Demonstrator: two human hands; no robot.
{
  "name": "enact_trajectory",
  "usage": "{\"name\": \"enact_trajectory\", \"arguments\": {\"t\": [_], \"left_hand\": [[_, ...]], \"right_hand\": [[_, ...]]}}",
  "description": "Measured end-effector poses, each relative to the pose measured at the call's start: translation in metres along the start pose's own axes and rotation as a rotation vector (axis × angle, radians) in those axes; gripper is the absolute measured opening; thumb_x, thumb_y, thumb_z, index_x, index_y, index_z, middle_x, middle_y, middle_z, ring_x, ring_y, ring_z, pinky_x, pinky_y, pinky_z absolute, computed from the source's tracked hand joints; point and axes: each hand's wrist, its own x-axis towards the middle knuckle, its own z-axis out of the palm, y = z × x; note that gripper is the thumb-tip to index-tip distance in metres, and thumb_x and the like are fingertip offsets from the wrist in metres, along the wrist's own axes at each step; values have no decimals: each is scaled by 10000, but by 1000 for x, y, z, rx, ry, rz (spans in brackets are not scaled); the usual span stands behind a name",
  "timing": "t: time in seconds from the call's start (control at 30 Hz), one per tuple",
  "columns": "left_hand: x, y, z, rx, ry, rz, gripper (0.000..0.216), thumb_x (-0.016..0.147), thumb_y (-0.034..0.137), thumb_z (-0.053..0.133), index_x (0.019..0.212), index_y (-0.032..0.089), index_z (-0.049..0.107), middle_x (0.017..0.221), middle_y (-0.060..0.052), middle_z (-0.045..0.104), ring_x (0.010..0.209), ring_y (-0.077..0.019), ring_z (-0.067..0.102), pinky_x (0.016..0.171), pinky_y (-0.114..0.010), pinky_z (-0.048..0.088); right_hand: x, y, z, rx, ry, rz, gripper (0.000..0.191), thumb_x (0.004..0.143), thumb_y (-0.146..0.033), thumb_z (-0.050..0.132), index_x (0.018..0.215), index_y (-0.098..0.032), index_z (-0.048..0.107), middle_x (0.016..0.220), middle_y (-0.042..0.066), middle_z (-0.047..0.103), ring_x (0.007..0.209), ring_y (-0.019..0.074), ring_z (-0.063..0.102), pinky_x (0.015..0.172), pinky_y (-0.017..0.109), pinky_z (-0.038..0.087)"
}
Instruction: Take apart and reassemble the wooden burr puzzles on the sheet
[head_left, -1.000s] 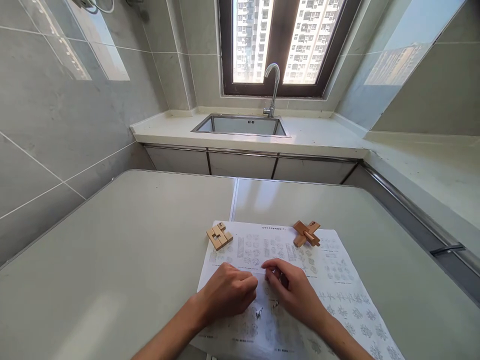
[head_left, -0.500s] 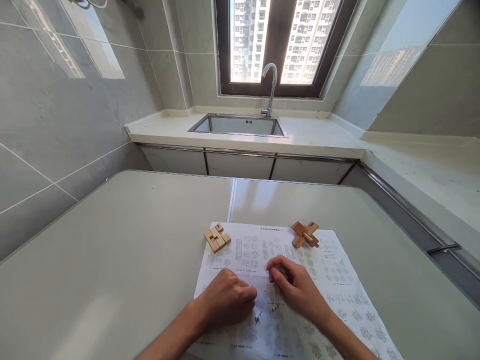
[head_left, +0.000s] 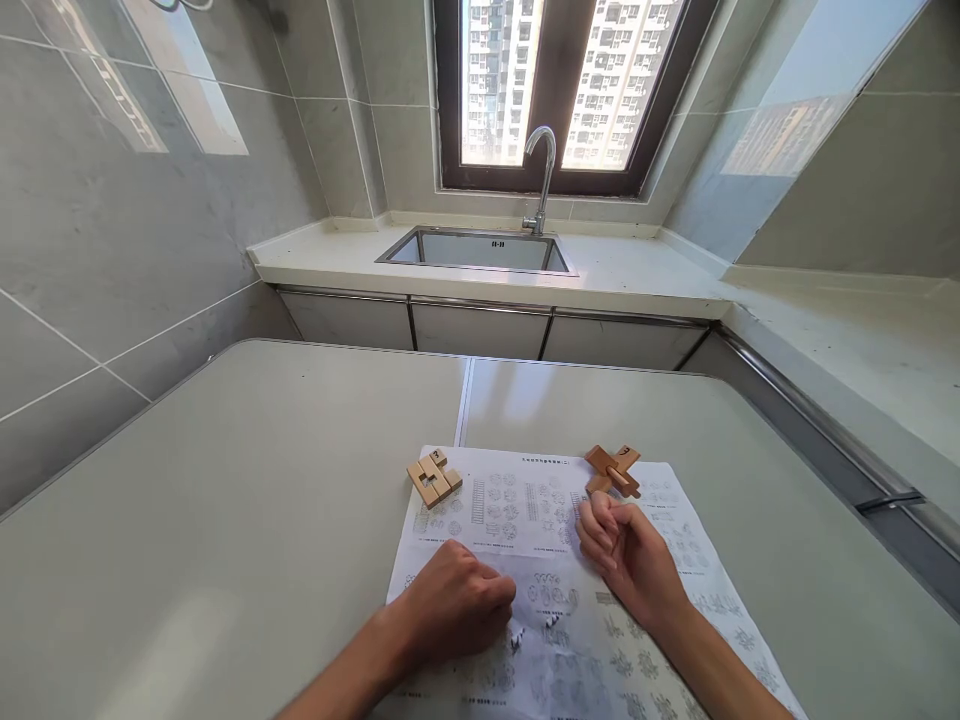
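Observation:
My left hand (head_left: 466, 597) rests as a fist on a printed paper sheet (head_left: 547, 570). Its back faces up, so the inside of the fist is hidden. My right hand (head_left: 634, 555) is over the sheet's right part, palm turned partly up, fingers curled in with nothing visible in them. Just beyond its fingertips lies a brown wooden cross-shaped interlocking puzzle (head_left: 600, 460); I cannot tell whether they touch. A pale wooden block puzzle (head_left: 435, 480) with a square gap sits at the sheet's upper left corner, apart from both hands.
The sheet lies on a light table (head_left: 247, 500) with a centre seam. Two small torn spots (head_left: 517, 638) show near my left fist. Behind the table are a counter (head_left: 315, 262), a sink (head_left: 480, 250) with a faucet (head_left: 547, 170), and a window.
My right hand has moved right and slightly up towards the cross puzzle, and its palm has turned more upward. My left hand and both puzzles stay in place.

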Motion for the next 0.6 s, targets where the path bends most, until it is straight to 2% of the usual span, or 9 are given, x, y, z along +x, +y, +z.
{"name": "enact_trajectory", "arguments": {"t": [0.17,0.37,0.5,0.6], "left_hand": [[-1,-1,2,0,7,0,282,713,62,464,624,194,232,452,75,315,483,-120,50,472,-277,145],[-1,0,1,19,1,9,281,723,56,472,614,198,256,457,73,311,486,-120,53,472,-291,147],[-1,-1,2,33,4,15,263,723,52,455,615,196,264,459,72,316,491,-121,58,474,-287,136],[-3,-2,5,24,34,24,279,724,43,443,613,192,235,448,78,270,508,-123,2,464,-275,123]], "right_hand": [[2,-8,-1,175,85,2,461,1005,-486,489,647,-261,308,601,-75,258,457,107,132,392,231,210],[4,-10,-4,230,112,-13,543,1047,-590,490,641,-268,327,562,-99,215,450,101,47,349,217,177],[5,-8,-8,363,130,5,522,1064,-545,537,663,-251,376,563,-97,276,429,82,82,329,177,232],[4,-6,-12,565,70,60,476,1074,-460,582,699,-236,392,558,-92,356,385,60,215,337,150,320]]}}
